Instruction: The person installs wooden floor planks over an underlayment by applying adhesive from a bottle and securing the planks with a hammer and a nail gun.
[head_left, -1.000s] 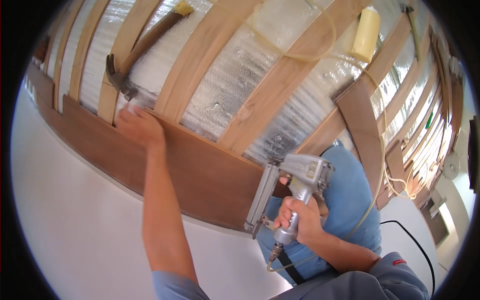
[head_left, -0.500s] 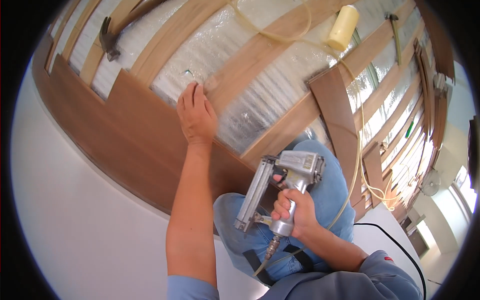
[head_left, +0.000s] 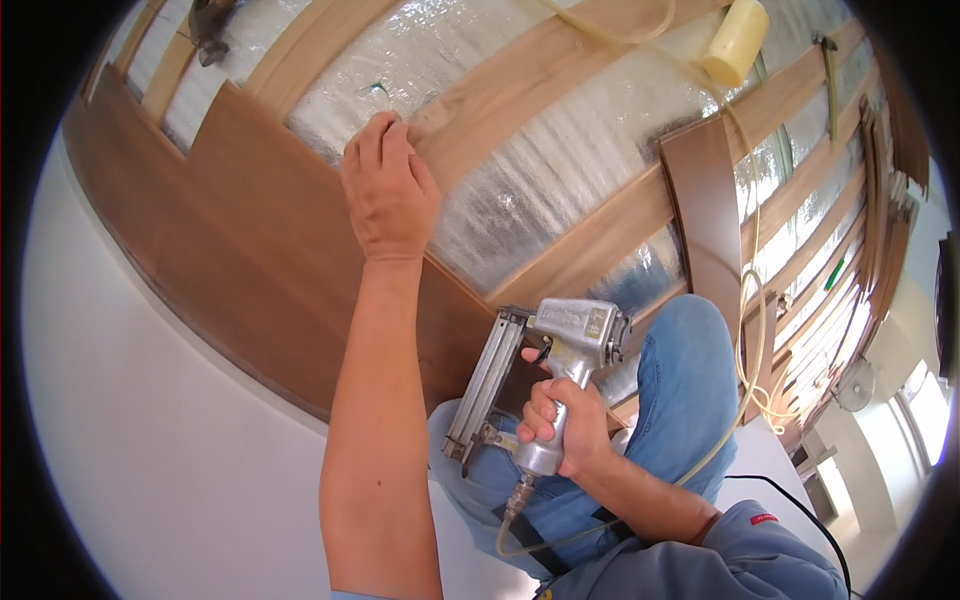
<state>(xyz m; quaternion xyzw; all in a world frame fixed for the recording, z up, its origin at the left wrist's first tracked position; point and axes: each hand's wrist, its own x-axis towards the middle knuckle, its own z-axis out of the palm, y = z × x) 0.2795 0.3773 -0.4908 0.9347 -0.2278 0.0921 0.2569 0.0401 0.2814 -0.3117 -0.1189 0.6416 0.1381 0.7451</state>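
My right hand (head_left: 565, 420) is wrapped round the grip of a silver pneumatic nail gun (head_left: 578, 325), held over my bent legs. Its long magazine points down and to the left, and an air hose joins the grip's lower end. My left hand (head_left: 390, 190) lies palm down with nothing visible in it, fingers slightly bent at the far edge of the laid brown floorboards (head_left: 270, 200). Its fingertips are beside a pale wooden batten (head_left: 480, 110); what they touch is partly hidden. Between the battens shows silvery foil sheeting (head_left: 540, 175).
A claw hammer (head_left: 208, 30) lies at the far left. A loose brown board (head_left: 703, 200) crosses the battens on the right, near a yellow cylinder (head_left: 737, 42) and another hammer (head_left: 829, 85). The pale air hose (head_left: 750, 330) loops there. A white wall (head_left: 170, 420) borders the boards.
My view has shifted, so the hammers and the cylinder sit higher in it. The left hand stays at the board edge; the nail gun remains in my right hand, slightly further left in view.
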